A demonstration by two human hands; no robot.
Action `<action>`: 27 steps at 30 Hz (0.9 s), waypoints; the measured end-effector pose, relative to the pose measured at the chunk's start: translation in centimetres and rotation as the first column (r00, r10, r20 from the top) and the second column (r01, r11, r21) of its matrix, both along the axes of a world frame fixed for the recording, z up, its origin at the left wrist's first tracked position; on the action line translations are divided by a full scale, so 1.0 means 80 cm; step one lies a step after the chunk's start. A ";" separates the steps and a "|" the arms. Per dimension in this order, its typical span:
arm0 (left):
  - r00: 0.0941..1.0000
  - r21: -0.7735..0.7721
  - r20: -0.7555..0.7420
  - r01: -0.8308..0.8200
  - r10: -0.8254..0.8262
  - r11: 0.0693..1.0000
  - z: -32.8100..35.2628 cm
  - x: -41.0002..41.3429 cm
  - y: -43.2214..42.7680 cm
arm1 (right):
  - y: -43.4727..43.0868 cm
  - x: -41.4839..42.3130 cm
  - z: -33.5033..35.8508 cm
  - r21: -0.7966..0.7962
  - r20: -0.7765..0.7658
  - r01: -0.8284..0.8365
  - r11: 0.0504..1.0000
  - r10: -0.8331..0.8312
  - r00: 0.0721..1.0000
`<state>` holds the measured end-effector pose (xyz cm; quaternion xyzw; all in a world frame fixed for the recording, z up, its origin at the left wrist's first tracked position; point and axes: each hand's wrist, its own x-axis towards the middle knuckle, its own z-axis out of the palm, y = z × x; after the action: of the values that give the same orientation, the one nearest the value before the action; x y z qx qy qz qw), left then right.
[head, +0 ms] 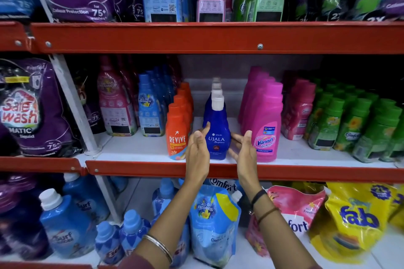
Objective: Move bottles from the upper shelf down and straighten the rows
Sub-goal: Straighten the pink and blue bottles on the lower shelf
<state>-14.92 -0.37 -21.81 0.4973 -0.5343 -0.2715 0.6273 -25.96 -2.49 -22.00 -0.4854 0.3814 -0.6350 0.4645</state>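
Head view: both hands cup the front Ujala bottle (216, 135), upright at the middle shelf (140, 148) edge.
Left hand (196, 148) and right hand (243, 150) flank it, fingers wide, not gripping; label faces out, long axis vertical. A sideways nudge could topple it into the Revive bottle (176, 135).

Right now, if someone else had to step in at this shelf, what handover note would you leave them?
Left hand: open, beside the front Ujala bottle, fingertips at its left side.
Right hand: open, just right of the same bottle; contact unclear.
Neither hand holds anything.
Middle shelf: the Ujala row runs straight back between the orange Revive row and the pink Vanish row.
Upper shelf holds blue, pink and green bottles.
Left: check remaining rows, bring down whatever still belongs below.
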 end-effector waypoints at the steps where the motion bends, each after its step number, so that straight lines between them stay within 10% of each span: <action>1: 1.000 -0.005 -0.008 0.010 -0.010 1.000 -0.002 0.001 -0.001 | 0.000 -0.001 -0.001 -0.004 -0.002 0.003 1.000 -0.003 1.000; 11: 0.997 0.002 -0.048 0.064 -0.064 0.998 -0.004 0.004 0.004 | 0.010 0.003 0.003 -0.019 -0.024 0.016 1.000 -0.017 1.000; 18: 0.979 -0.352 -0.133 -0.191 0.153 0.916 0.007 0.026 0.046 | 0.046 0.042 -0.015 -0.276 -0.021 0.164 0.947 -0.176 0.984; 27: 0.977 -0.099 -0.197 -0.106 0.085 0.989 0.000 0.099 0.018 | 0.035 0.138 -0.007 -0.053 -0.026 -0.090 0.995 0.088 0.996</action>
<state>-7.04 1.10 -21.85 0.4587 -0.4606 -0.2583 0.7147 -14.89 0.30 -22.57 -0.5218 0.3476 -0.6179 0.4744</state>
